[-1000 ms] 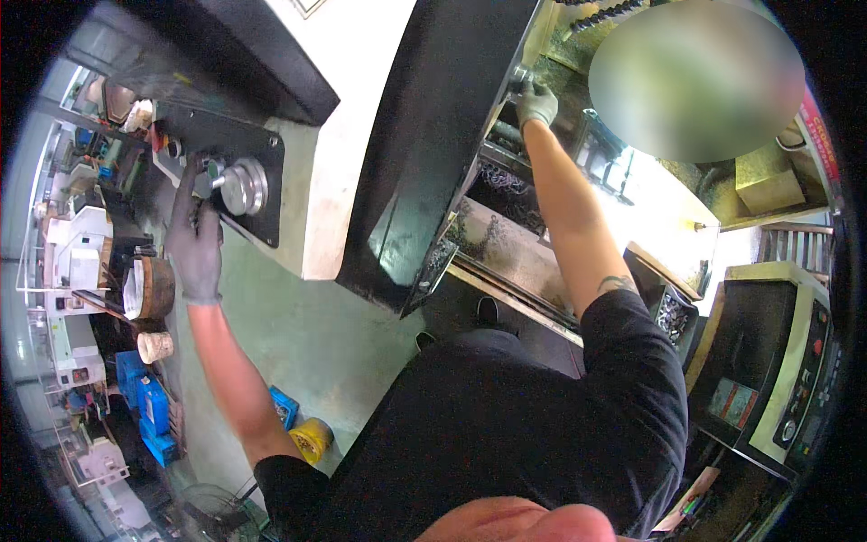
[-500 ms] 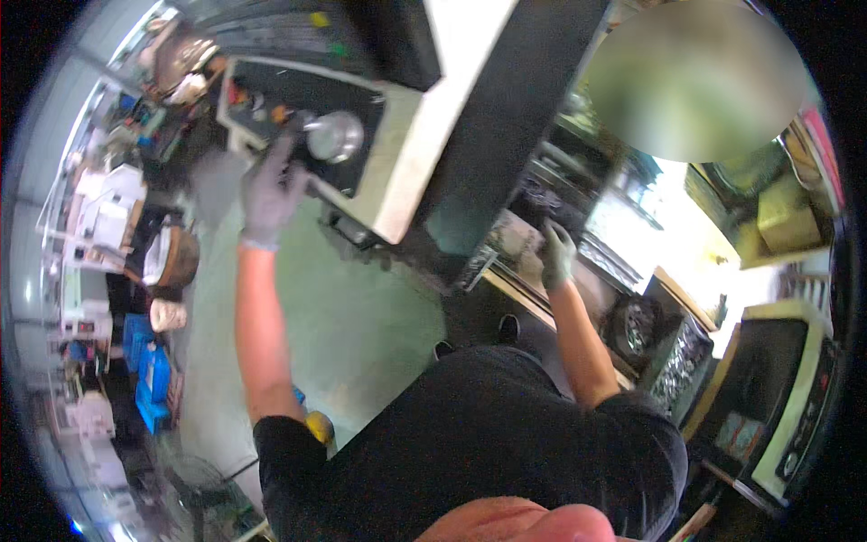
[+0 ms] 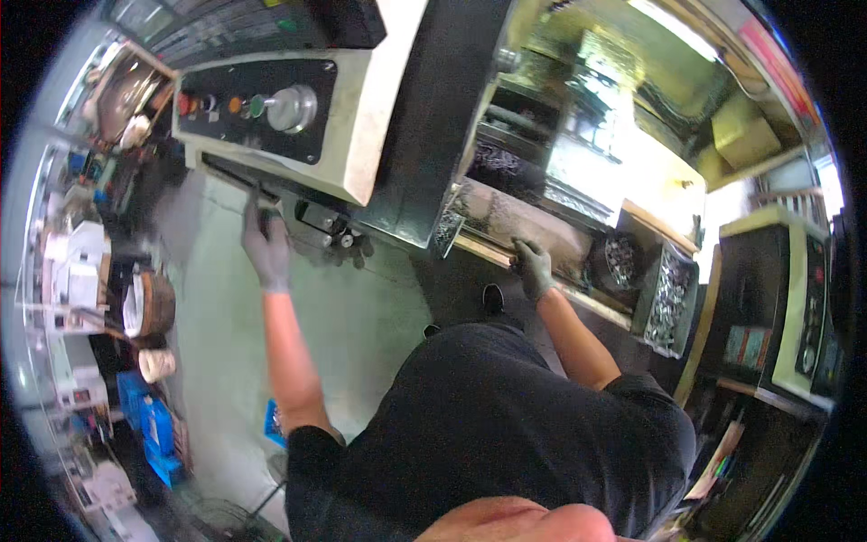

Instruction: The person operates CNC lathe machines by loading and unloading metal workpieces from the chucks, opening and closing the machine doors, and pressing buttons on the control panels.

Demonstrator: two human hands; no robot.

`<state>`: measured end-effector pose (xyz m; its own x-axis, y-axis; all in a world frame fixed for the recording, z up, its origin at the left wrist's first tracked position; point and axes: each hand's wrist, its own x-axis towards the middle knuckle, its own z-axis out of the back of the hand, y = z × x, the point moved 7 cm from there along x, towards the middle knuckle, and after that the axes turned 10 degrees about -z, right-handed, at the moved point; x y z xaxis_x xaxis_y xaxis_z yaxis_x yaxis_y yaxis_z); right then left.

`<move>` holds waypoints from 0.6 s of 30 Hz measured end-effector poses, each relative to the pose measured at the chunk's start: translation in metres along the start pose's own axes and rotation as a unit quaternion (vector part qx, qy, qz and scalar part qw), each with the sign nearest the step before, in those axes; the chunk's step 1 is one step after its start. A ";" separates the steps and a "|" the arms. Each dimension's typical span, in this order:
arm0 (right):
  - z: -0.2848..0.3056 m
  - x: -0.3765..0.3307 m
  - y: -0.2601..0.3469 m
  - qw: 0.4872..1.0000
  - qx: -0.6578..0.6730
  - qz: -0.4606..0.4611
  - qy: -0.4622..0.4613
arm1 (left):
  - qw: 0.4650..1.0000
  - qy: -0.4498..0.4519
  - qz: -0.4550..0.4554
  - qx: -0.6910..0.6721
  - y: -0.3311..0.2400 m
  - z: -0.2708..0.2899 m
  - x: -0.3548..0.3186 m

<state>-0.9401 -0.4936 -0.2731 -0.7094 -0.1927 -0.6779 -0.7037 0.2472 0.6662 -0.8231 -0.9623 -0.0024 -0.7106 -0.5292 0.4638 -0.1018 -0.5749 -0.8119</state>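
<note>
My left hand (image 3: 267,248), in a grey glove, hangs just below the control panel (image 3: 321,135) of a machine. Its fingers point up toward the panel's lower edge, loosely apart, and nothing shows in them; I cannot tell whether they touch the edge. On the panel sit a large silver knob (image 3: 291,109), a green button (image 3: 258,107) and a red button (image 3: 187,104). My right hand (image 3: 536,269), also gloved and dark at the fingertips, is in front of the machine's open work area. Its fingers are bent but apart, with no object visible in them.
A bin of metal shavings (image 3: 669,303) stands right of my right arm, below the bright work area (image 3: 591,135). Further right is another machine panel (image 3: 784,307). Blue containers (image 3: 153,420) and a wooden-sided round tub (image 3: 153,304) stand at the left.
My left hand has come down from beside the silver knob to below the panel. My right hand has drawn back slightly from the work area, its fingers more bent. The view has shifted.
</note>
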 end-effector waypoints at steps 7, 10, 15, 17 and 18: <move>0.114 -0.076 -0.055 0.991 0.042 -0.027 -0.127 | 0.949 0.262 0.048 0.170 0.102 -0.091 -0.085; 0.156 -0.112 -0.062 0.978 0.061 0.021 -0.199 | 0.940 0.281 0.061 0.182 0.147 -0.102 -0.080; 0.201 -0.122 -0.057 0.963 0.105 0.061 -0.240 | 0.915 0.290 -0.119 0.254 0.212 -0.109 -0.083; 0.217 -0.113 -0.049 0.957 0.145 0.077 -0.238 | 0.930 0.269 -0.133 0.211 0.208 -0.110 -0.085; 0.221 -0.105 -0.044 0.953 0.163 0.080 -0.242 | 0.931 0.270 -0.125 0.210 0.212 -0.107 -0.089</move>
<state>-0.8260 -0.2747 -0.3003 -0.6500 0.3125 -0.6927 -0.4833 0.5335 0.6941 -0.8557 -0.9704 -0.2536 -0.9593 -0.0207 0.2816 -0.1098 -0.8915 -0.4396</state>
